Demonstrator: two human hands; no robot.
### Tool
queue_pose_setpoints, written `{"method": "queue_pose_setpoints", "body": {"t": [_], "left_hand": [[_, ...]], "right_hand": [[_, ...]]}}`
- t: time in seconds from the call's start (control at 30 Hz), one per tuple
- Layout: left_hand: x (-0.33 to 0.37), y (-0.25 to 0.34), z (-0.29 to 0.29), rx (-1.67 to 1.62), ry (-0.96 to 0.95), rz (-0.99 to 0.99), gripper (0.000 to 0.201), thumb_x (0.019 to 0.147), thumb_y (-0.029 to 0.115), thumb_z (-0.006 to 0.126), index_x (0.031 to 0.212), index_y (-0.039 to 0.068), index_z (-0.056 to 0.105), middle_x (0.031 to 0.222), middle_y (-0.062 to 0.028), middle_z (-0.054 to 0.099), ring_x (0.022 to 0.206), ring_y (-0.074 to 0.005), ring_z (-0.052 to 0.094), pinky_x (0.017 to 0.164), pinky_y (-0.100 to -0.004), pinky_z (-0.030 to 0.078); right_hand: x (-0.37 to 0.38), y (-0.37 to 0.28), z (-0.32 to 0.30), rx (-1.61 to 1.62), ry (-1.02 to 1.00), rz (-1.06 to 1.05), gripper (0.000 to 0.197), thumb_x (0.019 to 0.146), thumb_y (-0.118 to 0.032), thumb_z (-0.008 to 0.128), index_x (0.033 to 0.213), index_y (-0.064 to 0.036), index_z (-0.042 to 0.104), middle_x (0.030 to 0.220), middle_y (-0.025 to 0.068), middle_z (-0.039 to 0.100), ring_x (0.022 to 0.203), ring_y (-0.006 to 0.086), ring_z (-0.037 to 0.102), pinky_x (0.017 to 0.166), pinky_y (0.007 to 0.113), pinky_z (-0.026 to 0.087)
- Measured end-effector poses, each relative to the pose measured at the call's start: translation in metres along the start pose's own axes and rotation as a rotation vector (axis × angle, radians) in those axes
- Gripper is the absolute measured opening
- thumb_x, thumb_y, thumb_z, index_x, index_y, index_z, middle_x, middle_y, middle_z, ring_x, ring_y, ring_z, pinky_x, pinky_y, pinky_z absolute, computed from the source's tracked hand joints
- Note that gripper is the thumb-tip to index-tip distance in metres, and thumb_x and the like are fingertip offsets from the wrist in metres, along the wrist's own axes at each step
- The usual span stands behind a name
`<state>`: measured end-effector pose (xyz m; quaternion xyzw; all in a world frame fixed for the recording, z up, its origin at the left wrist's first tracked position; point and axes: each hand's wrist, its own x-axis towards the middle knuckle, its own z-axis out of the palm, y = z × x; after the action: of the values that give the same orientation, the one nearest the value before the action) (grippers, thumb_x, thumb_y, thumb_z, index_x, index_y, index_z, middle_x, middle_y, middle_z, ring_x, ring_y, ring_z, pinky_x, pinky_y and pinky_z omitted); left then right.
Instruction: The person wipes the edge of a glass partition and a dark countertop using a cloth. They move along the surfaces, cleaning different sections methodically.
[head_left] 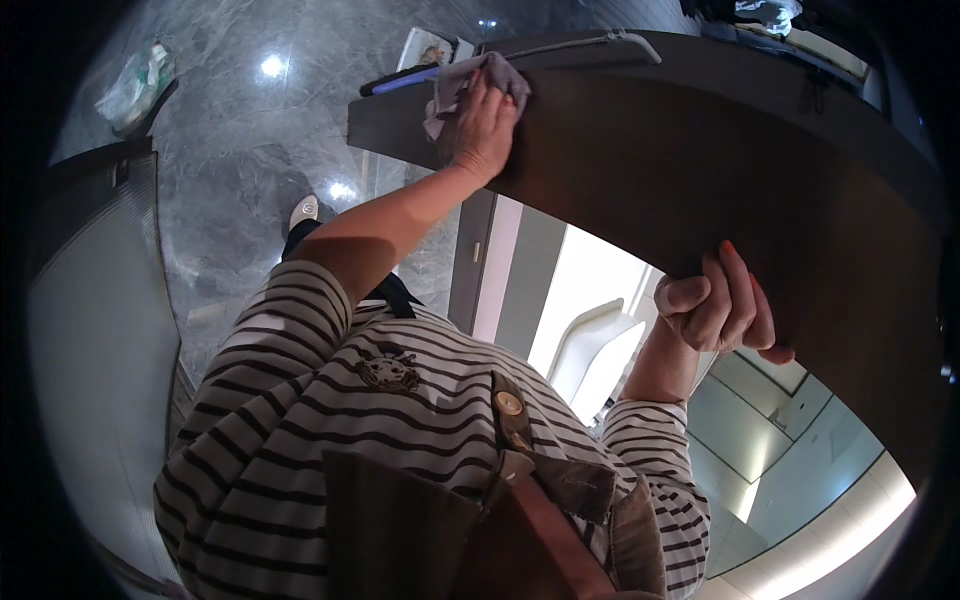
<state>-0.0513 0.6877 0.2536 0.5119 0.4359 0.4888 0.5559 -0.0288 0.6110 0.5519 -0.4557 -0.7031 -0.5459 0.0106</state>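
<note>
A greyish-mauve cloth lies bunched under my left hand, whose fingers press it onto the far left part of a long dark panel. On the panel's near edge, to the right, is my right hand, with its fingers bent over the edge and its thumb folded beside them. What lies under the right palm is hidden. Just beyond the cloth runs a pale bar-like handle, and left of the cloth is a blue-and-black flat item I cannot identify.
Grey marbled floor tiles spread out at the left. A bag-lined bin stands at the far left, above a pale ribbed panel. Below the dark panel are a white curved fixture and a lit glossy surface.
</note>
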Motion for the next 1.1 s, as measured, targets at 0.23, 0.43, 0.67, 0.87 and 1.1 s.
{"method": "queue_pose_setpoints", "body": {"t": [0.23,0.43,0.67,0.87,1.1], "left_hand": [[-0.010,-0.025,0.004,-0.062,-0.037,-0.187,0.048,0.099,0.028,0.037,0.138,0.000,0.039,0.149,-0.0173,0.031,0.139,-0.0370,0.025,0.114,-0.0415,0.021],[-0.039,0.019,0.006,-0.107,-0.006,-0.040,0.040,0.098,0.022,0.042,0.132,0.003,0.044,0.148,-0.0185,0.032,0.137,-0.0384,0.027,0.113,-0.0427,0.023],[-0.056,0.117,0.003,-0.060,-0.096,0.265,0.023,0.091,0.016,0.052,0.109,0.002,0.056,0.147,-0.0216,0.032,0.141,-0.0389,0.023,0.113,-0.0515,0.022],[-0.070,0.180,-0.010,-0.126,-0.215,0.468,0.022,0.093,0.023,0.054,0.097,0.002,0.059,0.151,-0.0187,0.028,0.144,-0.0374,0.016,0.113,-0.0573,0.017],[-0.097,0.194,-0.003,-0.100,-0.128,0.502,0.024,0.093,0.024,0.052,0.095,0.001,0.058,0.148,-0.0227,0.031,0.142,-0.0397,0.020,0.112,-0.0558,0.018]], "right_hand": [[-0.005,0.017,0.012,0.044,0.049,-0.042,0.037,0.090,-0.030,0.047,0.059,-0.0176,0.061,0.071,-0.0071,0.068,0.084,0.0112,0.054,0.112,0.044,0.007],[-0.008,0.023,0.011,0.032,0.011,0.012,0.037,0.090,-0.031,0.047,0.057,-0.0218,0.060,0.068,-0.0100,0.068,0.084,0.0095,0.054,0.114,0.043,0.004],[-0.011,0.035,0.002,0.075,-0.041,0.028,0.033,0.089,-0.036,0.051,0.060,-0.0252,0.061,0.075,-0.0105,0.069,0.088,0.0101,0.052,0.112,0.048,-0.003],[-0.016,0.030,0.001,0.138,0.057,0.063,0.036,0.089,-0.036,0.050,0.058,-0.0246,0.064,0.072,-0.0103,0.068,0.083,0.0094,0.054,0.112,0.047,-0.001],[-0.013,0.045,-0.022,0.206,0.209,0.006,0.034,0.087,-0.040,0.052,0.058,-0.0253,0.064,0.069,-0.0098,0.068,0.079,0.0087,0.054,0.112,0.048,-0.001]]}}
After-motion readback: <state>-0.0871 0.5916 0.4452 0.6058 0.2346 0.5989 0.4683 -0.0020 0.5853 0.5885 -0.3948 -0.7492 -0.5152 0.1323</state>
